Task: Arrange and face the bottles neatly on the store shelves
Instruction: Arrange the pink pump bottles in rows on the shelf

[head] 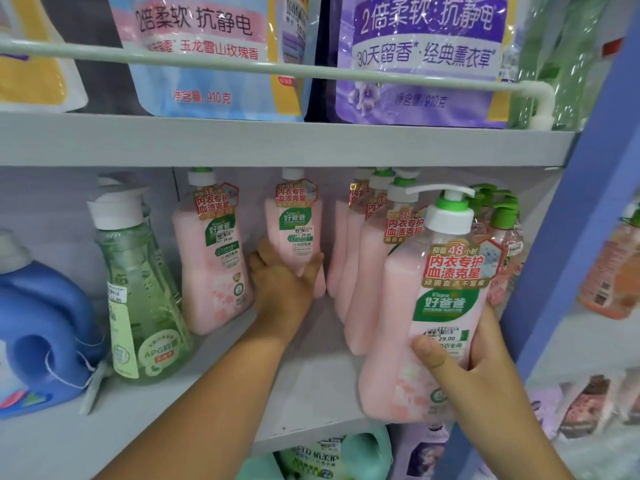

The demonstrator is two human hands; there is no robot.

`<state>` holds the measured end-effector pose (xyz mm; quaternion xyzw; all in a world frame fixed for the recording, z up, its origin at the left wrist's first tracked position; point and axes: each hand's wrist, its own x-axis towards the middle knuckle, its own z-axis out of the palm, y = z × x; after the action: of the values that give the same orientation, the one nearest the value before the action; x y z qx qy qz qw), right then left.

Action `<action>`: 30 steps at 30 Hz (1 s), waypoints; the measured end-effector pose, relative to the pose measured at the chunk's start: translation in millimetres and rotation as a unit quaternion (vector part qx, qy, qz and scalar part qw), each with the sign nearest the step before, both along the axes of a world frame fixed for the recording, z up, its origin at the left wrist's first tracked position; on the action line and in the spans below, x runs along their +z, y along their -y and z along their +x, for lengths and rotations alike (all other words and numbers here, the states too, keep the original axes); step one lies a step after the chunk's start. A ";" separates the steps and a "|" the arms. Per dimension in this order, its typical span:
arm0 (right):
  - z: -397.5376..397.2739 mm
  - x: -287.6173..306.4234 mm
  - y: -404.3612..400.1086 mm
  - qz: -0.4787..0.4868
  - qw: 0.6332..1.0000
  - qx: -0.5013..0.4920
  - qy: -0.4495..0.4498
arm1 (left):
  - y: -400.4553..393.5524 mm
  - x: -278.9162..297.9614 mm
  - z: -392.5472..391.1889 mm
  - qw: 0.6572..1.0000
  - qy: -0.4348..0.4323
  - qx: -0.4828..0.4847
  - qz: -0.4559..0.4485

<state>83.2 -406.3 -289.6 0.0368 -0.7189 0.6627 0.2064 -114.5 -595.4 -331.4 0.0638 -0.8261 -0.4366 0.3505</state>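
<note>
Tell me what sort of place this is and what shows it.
Most likely a shop's laundry and detergent aisle. Many identical pink pump bottles stand in rows on a white shelf, several carry a price sticker, and softener refill pouches sit above.

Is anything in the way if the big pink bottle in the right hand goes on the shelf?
Nothing visible blocks it. The right hand holds the pink bottle in front of a bare patch of shelf, between the left hand and the row of pink bottles.

Pink pump bottle (440, 306) upright at shelf front, label forward, second pink bottle (296, 230) upright deeper back, row of pink bottles (367, 258) between them
</note>
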 end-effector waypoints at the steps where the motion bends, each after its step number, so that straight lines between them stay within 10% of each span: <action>1: 0.1 -0.9 -0.2 0.005 1.000 0.004 -0.002 | -0.3 5.5 11.2 0.999 0.019 -0.030 0.033; 9: -18.3 -12.2 65.5 0.115 0.987 0.097 -0.050 | 33.2 46.7 183.9 0.914 0.085 -0.362 0.160; 19: -30.7 -26.9 29.4 0.114 0.970 -0.154 -0.147 | 56.8 16.9 151.1 0.965 0.131 -0.214 0.078; 30: -89.4 -45.3 2.2 0.114 0.993 -0.021 -0.016 | 46.8 17.1 67.8 0.976 0.150 -0.156 0.015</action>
<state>-6.1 -408.5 -335.0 0.0554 -0.7868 0.5717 0.2261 -46.7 -642.3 -314.3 0.0046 -0.8624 -0.4838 0.1492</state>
